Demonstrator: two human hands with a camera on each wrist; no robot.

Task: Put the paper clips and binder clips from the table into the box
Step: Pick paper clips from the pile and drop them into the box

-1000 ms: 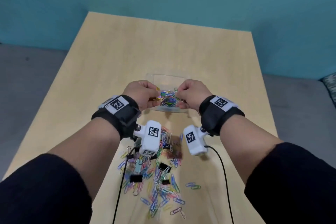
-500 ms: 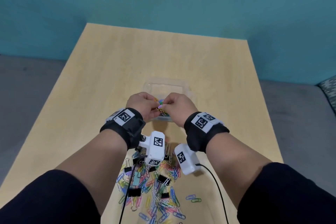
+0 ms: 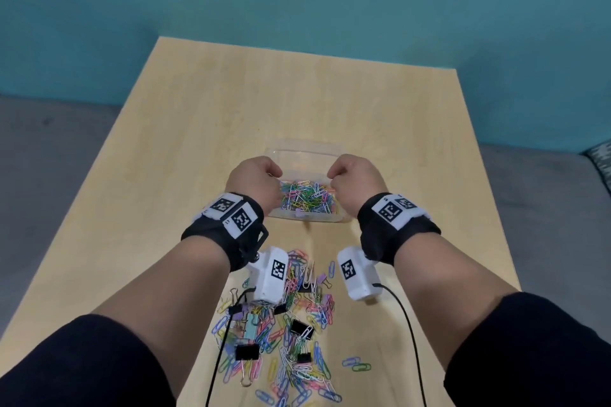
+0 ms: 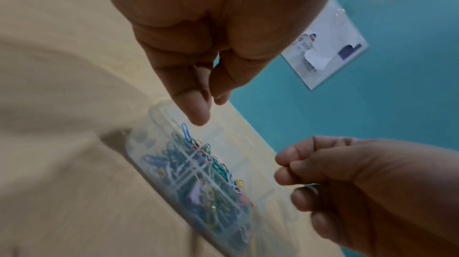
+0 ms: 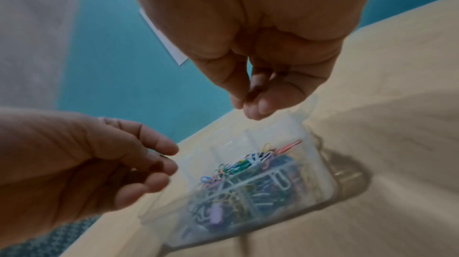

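Observation:
A clear plastic box [image 3: 304, 147] stands mid-table and holds a heap of coloured paper clips [image 3: 307, 200]. My left hand [image 3: 256, 182] hovers over its left side and my right hand [image 3: 352, 180] over its right side, a gap between them. On both hands the fingers are curled in towards the thumb. In the wrist views, neither the left hand [image 4: 208, 104] nor the right hand [image 5: 248, 108] plainly holds a clip. A pile of paper clips [image 3: 284, 324] with black binder clips [image 3: 247, 352] lies on the table under my wrists.
Two stray clips [image 3: 357, 364] lie right of the pile. Black cables [image 3: 410, 334] trail from the wrist cameras towards me. The light wooden table [image 3: 198, 142] meets a teal wall at its far edge. Grey floor lies on both sides.
My hands were pressed together over the box, holding a bunch of clips. They have moved apart, and the clips now lie in the box.

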